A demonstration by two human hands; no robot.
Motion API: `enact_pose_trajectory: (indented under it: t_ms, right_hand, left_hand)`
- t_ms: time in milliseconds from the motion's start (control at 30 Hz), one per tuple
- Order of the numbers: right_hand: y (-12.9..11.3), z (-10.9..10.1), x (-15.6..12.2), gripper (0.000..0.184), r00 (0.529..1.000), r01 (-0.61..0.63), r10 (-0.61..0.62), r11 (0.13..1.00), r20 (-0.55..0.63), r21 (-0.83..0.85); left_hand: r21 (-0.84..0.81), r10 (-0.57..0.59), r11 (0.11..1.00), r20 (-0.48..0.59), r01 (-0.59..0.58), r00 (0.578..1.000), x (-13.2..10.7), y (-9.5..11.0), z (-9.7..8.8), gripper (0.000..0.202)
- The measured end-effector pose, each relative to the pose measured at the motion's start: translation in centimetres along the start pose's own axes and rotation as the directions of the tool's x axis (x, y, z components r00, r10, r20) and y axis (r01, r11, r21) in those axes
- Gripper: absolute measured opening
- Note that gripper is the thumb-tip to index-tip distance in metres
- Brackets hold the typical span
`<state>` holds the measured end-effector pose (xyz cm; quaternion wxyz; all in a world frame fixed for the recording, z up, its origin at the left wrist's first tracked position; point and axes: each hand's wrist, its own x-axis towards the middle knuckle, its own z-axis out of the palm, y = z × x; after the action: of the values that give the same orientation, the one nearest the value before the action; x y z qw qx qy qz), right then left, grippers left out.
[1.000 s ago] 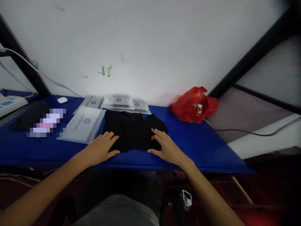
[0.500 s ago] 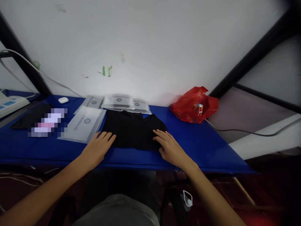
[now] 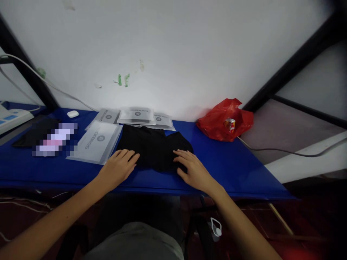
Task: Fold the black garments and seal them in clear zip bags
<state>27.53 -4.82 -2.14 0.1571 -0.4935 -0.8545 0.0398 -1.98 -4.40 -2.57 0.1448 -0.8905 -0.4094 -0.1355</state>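
A folded black cloth garment (image 3: 155,148) lies on the blue table (image 3: 222,169) in front of me; its exact kind does not show. Over its near left corner rests my left hand (image 3: 119,168), fingers stretched and palm down. My right hand (image 3: 193,169) touches the right part of the cloth, fingers spread and the thumb apart. Neither hand grips the fabric. Just left of the cloth is a frosted plastic bag (image 3: 94,142) with a printed logo, close to my left hand.
Several more printed frosted bags (image 3: 137,116) lie along the wall. A red plastic bag (image 3: 217,122) with a can (image 3: 230,124) stands at the back right. On the left are a white earbud case (image 3: 73,114), a pixelated phone-like patch (image 3: 55,140) and a power strip (image 3: 15,119).
My left hand has slid slightly right, further onto the cloth. My right hand has shifted a little left across it, its thumb now more apart. The near edge of the cloth is slightly rumpled.
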Motion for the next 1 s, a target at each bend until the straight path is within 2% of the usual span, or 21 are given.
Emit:
enact_pose_trajectory:
  t_ms: [133, 367, 533, 633, 700, 833, 1000]
  right_hand:
    - [-0.3, -0.1, 0.2, 0.03, 1.0, 0.003, -0.003, 1.0, 0.018, 0.021]
    - [-0.8, -0.3, -0.2, 0.033, 0.997, -0.012, 0.015, 0.999, 0.075, -0.038]
    - [-0.7, 0.2, 0.0, 0.026, 1.0, 0.02, -0.02, 0.995, 0.004, -0.102]
    - [-0.1, 0.1, 0.0, 0.025, 0.996, 0.056, -0.062, 0.993, -0.059, -0.104]
    - [0.4, 0.0, -0.2, 0.023, 0.993, 0.059, -0.066, 0.995, -0.095, -0.078]
    - [1.1, -0.8, -0.5, 0.017, 0.99, 0.039, -0.034, 0.998, -0.134, 0.038]
    - [1.4, -2.4, -0.1, 0.013, 0.998, -0.006, 0.021, 0.968, -0.056, 0.251]
  left_hand:
    - [-0.022, 0.078, 0.997, 0.013, -0.078, 0.997, 0.2, 0.3, 0.0, 0.035]
    - [-0.042, -0.013, 0.999, 0.116, 0.018, 0.993, 0.2, 0.5, 0.4, 0.028]
    - [0.016, -0.079, 0.997, 0.232, 0.077, 0.97, 0.4, 0.5, 0.5, 0.034]
    - [0.081, -0.1, 0.994, 0.283, 0.08, 0.954, 0.3, 0.4, -0.3, 0.054]
    - [0.078, -0.122, 0.992, 0.308, 0.102, 0.944, 0.2, 0.1, -1.1, 0.054]
    - [-0.118, -0.184, 0.965, 0.329, 0.233, 0.926, -0.5, -1.2, -2.4, 0.038]
    - [-0.45, -0.218, 0.811, 0.362, 0.375, 0.906, -0.8, -3.4, -3.4, 0.024]
